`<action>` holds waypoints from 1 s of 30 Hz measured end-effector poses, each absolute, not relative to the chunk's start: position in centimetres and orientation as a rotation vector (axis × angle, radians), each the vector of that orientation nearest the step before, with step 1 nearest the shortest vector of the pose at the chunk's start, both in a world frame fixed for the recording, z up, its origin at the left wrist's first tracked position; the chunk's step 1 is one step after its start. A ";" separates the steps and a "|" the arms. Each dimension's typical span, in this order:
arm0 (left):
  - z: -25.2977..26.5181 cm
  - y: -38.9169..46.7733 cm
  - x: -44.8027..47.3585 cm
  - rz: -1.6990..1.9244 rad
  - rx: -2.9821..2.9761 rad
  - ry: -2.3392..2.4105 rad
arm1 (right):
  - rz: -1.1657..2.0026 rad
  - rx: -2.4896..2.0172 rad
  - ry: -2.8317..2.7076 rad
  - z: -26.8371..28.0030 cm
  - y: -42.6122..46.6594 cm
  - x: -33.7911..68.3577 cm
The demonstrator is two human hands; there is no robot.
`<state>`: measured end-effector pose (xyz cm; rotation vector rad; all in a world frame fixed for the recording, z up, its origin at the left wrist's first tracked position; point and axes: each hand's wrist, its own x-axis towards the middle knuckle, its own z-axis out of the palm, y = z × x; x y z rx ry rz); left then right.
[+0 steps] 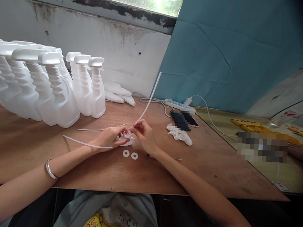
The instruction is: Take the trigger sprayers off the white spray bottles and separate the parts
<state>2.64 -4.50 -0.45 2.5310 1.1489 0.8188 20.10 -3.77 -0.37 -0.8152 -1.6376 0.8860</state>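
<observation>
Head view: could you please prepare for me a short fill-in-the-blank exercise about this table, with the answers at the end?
1. The raised white tube is held in the fingers of the ____ hand.
2. The silver bracelet is worn on the ____ arm.
3. Near the hands, ____ flat white rings lie on the brown table.
4. The spray bottles with trigger heads are not lying on their sides; they stand ____.

Missing words: right; left; two; upright.

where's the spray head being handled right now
In the head view, the spray head is slightly left of centre, at the left hand, with the right hand to its right and two flat white rings just nearer the person.
</observation>
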 end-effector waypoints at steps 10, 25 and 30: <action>-0.4 -4.5 2.8 0.814 2.544 1.099 | 0.684 -0.900 -1.785 0.1 -4.5 20.0; -0.4 -4.7 3.0 0.815 2.478 1.102 | 0.731 -0.972 -1.770 0.8 -4.9 20.2; -0.5 -4.7 2.9 0.812 2.493 1.089 | 0.629 -1.017 -1.798 0.7 -5.2 19.9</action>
